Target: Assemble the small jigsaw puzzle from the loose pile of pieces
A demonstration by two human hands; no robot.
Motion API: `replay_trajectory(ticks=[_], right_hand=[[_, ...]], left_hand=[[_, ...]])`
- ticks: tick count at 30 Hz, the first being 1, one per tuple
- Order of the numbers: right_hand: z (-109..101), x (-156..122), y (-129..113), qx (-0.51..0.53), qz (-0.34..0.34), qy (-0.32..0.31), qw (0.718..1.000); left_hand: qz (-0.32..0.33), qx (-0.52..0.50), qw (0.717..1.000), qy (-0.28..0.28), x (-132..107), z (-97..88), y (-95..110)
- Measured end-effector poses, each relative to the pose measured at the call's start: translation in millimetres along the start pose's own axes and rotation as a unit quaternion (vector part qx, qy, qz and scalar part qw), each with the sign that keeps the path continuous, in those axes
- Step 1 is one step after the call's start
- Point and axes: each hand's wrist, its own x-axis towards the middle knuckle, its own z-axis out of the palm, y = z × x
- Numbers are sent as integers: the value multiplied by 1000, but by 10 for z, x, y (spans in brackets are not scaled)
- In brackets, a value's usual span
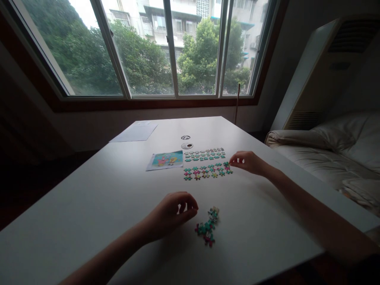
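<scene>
My right hand (246, 162) reaches over the far part of the table, its fingertips pinched at a teal jigsaw puzzle piece (226, 164) at the right end of the laid-out rows. Those rows of puzzle pieces (204, 174) are mostly teal, with some pink and yellow. Closer to me, my left hand (173, 209) hovers with curled fingers and the thumb near the index fingertip; nothing shows between them. Just right of it lies a loose cluster of puzzle pieces (208, 226), some seeming to overlap. A cartoon picture sheet (165, 160) rests left of the rows.
The white table (97, 221) carries a pale sheet (133, 132) at its far left and two round dark-and-white marks or discs (187, 146) beyond the rows. A light sofa (320, 154) stands to the right, and a window (175, 51) lies ahead.
</scene>
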Motion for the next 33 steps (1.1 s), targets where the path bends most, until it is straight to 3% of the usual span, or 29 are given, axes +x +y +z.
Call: replay_trajectory(ticks=[3,7,16,22,27,33], right_hand=[[-95,-5,221,-5,68,-99,993],[-104,-36,417,19,107,-159,981],[-60,-52,472,24,131,-181,974],[-53,-29,152,56,59,-148,986],[147,-115,-377,154,-90,-227,957],[304,-197,-773,165,-159,-271,935]], left_hand=[[18,17,999,-28,-28,-13,3],[24,27,999,-40,-13,6,-34],[24,43,997,-54,9,31,-39],[34,85,995,-46,28,68,-87],[41,97,994,-37,97,139,-104],[40,106,993,-27,149,129,-88]])
